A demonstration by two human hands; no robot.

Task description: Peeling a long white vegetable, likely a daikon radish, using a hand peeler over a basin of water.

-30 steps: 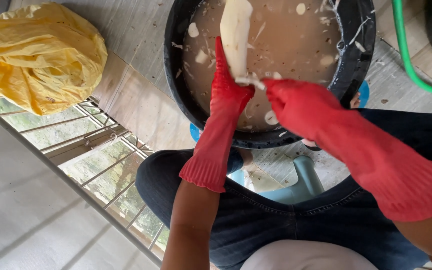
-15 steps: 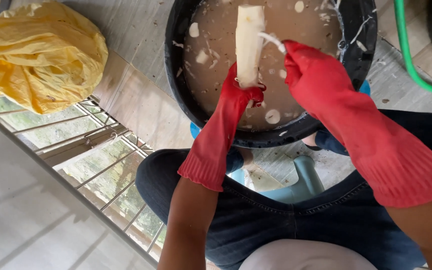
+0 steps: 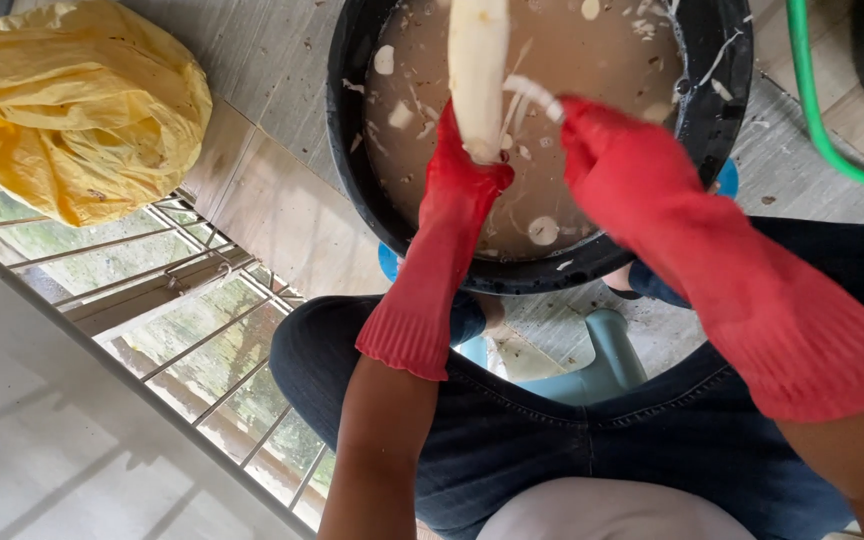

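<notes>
Daylight falls on a floor [image 3: 282,215] of pale grey planks, speckled with scraps. Along its edge runs a metal railing [image 3: 202,330] with greenery showing through the bars. A crumpled yellow plastic sack [image 3: 72,105] lies beside it, and a green hose [image 3: 817,110] curves across the far boards.

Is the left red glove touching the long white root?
Touching. The head view shows the left hand in its red glove wrapped around the lower end of the pale peeled root, with no gap between them, above the black tub of murky water.
</notes>
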